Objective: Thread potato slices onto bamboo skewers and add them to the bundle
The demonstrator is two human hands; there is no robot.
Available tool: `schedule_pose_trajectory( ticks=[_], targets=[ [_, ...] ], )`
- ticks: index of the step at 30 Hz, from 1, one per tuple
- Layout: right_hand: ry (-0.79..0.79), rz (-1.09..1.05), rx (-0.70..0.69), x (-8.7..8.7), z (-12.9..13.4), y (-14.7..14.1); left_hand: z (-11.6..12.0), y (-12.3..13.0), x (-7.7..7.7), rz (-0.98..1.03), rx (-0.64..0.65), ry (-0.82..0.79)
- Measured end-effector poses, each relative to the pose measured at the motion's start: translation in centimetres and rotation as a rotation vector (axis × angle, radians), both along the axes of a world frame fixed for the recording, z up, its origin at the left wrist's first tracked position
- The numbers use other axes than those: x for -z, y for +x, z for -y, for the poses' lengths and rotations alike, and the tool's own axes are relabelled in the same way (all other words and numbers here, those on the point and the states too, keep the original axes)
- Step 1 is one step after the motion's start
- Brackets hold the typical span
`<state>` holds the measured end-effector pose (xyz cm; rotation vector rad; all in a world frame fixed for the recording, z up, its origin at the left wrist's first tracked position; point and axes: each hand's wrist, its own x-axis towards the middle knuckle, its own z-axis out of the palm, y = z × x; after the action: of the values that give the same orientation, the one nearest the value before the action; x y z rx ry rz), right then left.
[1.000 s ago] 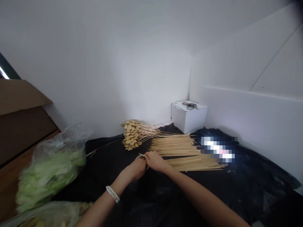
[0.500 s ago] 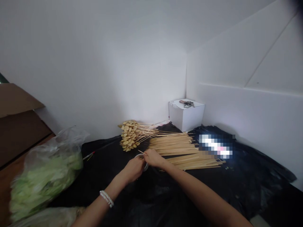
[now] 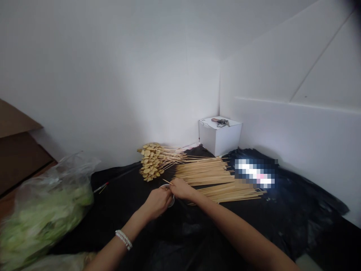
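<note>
My right hand [image 3: 181, 188] is closed around a thin wooden skewer [image 3: 166, 181], whose end pokes out to the left past the fingers. Pressed close against it is my left hand [image 3: 158, 200], fingers curled together; whatever they pinch is hidden from view. Both hands are over a small pale bowl [image 3: 171, 203], mostly covered by them, so its contents do not show. Just beyond lie rows of bare wooden skewers [image 3: 204, 172]. Behind, to the left, rests a pile of skewers with pale round slices [image 3: 151, 162] on their ends.
At left stands a clear plastic bag [image 3: 47, 218] of pale green leafy pieces, near a cardboard box [image 3: 19, 146]. A white box [image 3: 220, 136] with a dark tool on top is in the corner. Black plastic sheeting [image 3: 197, 233] covers the table. A blurred bright patch lies right.
The whole scene has slid slightly left in view as my head turned a little. My hands stay together over the bowl, with little visible change in their grip.
</note>
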<state>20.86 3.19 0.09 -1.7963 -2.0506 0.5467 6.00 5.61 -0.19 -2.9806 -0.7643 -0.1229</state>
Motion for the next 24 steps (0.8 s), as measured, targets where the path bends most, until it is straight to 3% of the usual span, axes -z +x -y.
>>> schedule_pose_trajectory(
  ticks=[13, 24],
  targets=[
    [-0.084, 0.088, -0.073, 0.59, -0.67, 0.64, 0.17, 0.42, 0.66, 0.136, -0.074, -0.031],
    [-0.083, 0.162, -0.093, 0.31, -0.47, 0.0, 0.08, 0.35, 0.92, 0.057, -0.068, -0.047]
  ],
)
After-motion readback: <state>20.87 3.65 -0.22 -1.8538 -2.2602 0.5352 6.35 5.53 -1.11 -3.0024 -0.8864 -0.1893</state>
